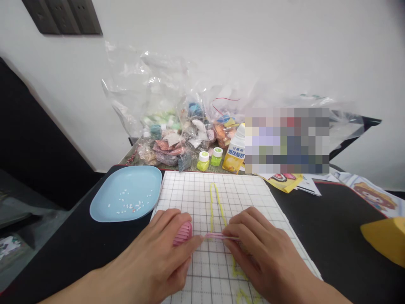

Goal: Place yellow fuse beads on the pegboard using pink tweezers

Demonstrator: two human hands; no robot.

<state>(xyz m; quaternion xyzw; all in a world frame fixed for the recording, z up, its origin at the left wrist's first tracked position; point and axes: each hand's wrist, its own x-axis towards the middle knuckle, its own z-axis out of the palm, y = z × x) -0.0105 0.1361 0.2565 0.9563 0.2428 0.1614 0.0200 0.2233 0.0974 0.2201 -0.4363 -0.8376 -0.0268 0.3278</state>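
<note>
A white gridded pegboard [253,198] lies in front of me with thin lines of yellow-green beads [217,200] laid on it. My left hand [158,257] rests on the board's left edge, fingers closed around a pink ridged tool [183,233]. My right hand [262,249] lies on the board with its fingers pinched on pink tweezers [218,237], whose tip points left toward my left fingertips. Both hands meet just below the yellow-green lines.
A light blue tray [126,177] with small white beads sits left of the board. Behind it lie plastic bags of coloured beads [177,139], two green-filled small jars [209,159], a yellow-labelled bottle [236,152], printed sheets [373,196] and a yellow object [387,238] at right.
</note>
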